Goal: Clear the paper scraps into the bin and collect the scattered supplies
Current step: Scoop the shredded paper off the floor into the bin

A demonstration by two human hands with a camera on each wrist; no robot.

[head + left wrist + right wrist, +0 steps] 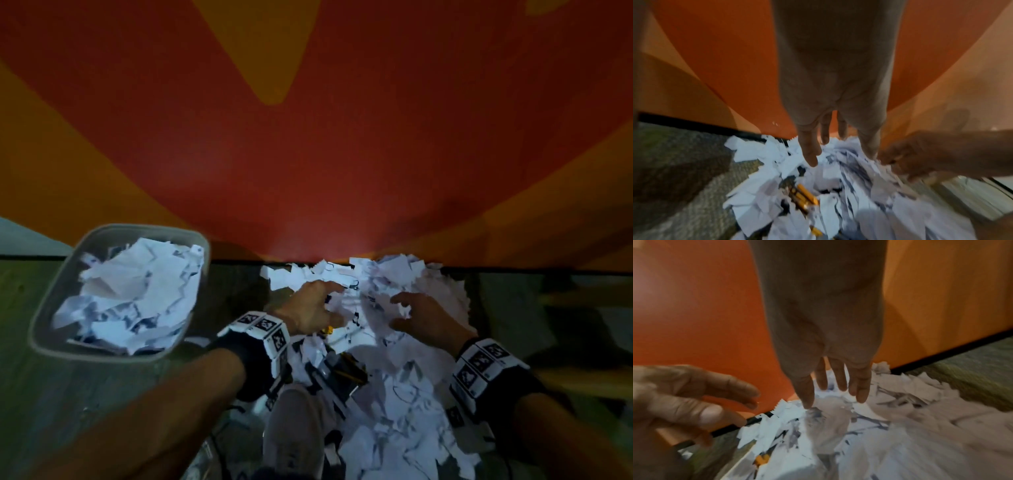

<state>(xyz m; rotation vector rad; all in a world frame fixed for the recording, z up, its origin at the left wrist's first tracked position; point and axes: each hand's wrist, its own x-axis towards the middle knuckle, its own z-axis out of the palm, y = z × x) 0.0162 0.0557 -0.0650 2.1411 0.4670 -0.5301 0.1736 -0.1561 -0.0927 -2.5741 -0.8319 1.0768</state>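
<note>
An orange and red wall (308, 154) is met by a grey-green carpet (85, 394), and along that seam a heap of white scraps (394, 370) is spread, running from the skirting back toward the person's shoe (294, 431). The heap lies directly under and ahead of both hands, so no reach is called for; the bin (44, 294) is what stands apart, off to the left and near the wall, already part filled with paper. The left hand (311, 308) is the nearer to it, and a load would, by this judgement, be carried leftward across the carpet.

The left hand is held palm down over the left half of the heap, fingers spread and lightly bent, nothing gripped. The right hand (424, 318) is poised in the same way over the right half, fingers loosely arched above the paper; whether the tips touch the scraps cannot be told. The two are set facing each other with a gap of paper between them, which suggests that a two-handed scoop is being prepared.

Yellow pencils (803, 199) are seen half buried in the heap, just behind the left hand, their long axis running roughly from the person toward the wall. These would be better kept out of the scoop, since they belong with the supplies.
</note>
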